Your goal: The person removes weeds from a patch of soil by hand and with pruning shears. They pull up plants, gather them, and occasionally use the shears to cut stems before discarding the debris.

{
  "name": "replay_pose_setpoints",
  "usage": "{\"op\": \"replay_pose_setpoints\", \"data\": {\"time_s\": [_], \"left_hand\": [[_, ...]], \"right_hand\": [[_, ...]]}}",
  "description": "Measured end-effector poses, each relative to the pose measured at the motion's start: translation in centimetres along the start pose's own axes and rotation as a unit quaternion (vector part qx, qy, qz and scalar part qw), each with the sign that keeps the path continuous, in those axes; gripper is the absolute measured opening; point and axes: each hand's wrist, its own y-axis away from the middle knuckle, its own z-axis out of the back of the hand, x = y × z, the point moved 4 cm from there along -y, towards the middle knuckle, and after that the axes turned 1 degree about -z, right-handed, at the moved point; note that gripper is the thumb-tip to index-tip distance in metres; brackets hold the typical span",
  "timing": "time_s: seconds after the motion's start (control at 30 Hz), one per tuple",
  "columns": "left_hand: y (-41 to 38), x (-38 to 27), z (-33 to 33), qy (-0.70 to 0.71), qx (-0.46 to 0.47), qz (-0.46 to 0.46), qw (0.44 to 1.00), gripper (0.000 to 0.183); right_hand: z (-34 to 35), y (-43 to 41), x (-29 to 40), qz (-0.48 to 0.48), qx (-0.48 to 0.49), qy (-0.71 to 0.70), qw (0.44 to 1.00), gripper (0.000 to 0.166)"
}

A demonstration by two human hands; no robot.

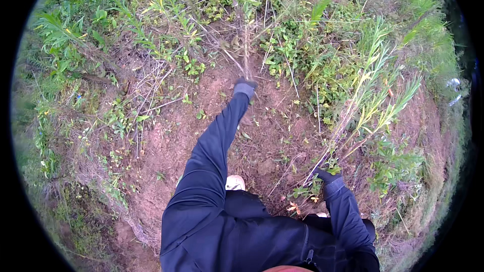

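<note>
My left hand [245,83], in a dark knit-cuffed glove, is stretched out ahead and closed around the base of a weed stem [246,51]. That stem rises from the reddish soil, its upper part leafy and slightly blurred. Lower on the right, my right hand [328,178], gloved the same way, holds a bundle of long leafy weed stalks [349,115]. The stalks lean up and to the right, with narrow green and yellowing leaves. Their lower ends show beside the fingers, close to my right leg; the fingers are partly hidden by leaves.
Reddish soil [170,136] with dry twigs lies before me. Tall weeds [159,7] grow at the upper left, low leafy plants [291,45] beyond my left hand. A pale shoe [235,183] shows under my left arm. A white object [453,83] sits at the far right.
</note>
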Motion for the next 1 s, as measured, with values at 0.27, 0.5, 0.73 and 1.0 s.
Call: {"op": "replay_pose_setpoints", "data": {"time_s": [0.27,0.5,0.73,1.0], "left_hand": [[23.3,-0.6,-11.2,0.041,0.353,-0.142,0.924,0.045],[27.9,-6.2,-7.9,-0.090,0.370,-0.452,0.807,0.018],[25.2,-5.4,-9.3,-0.062,0.456,-0.231,0.857,0.050],[14.3,-2.9,11.2,-0.262,0.066,-0.209,0.940,0.066]], "right_hand": [[-0.9,-4.1,-4.6,-0.014,0.086,0.127,0.988,0.035],[-1.5,-5.6,-3.3,0.071,0.146,0.182,0.970,0.038],[-4.5,-8.0,-4.3,0.066,0.153,0.141,0.976,0.039],[-0.6,-5.6,0.5,0.052,0.052,0.055,0.996,0.039]]}}
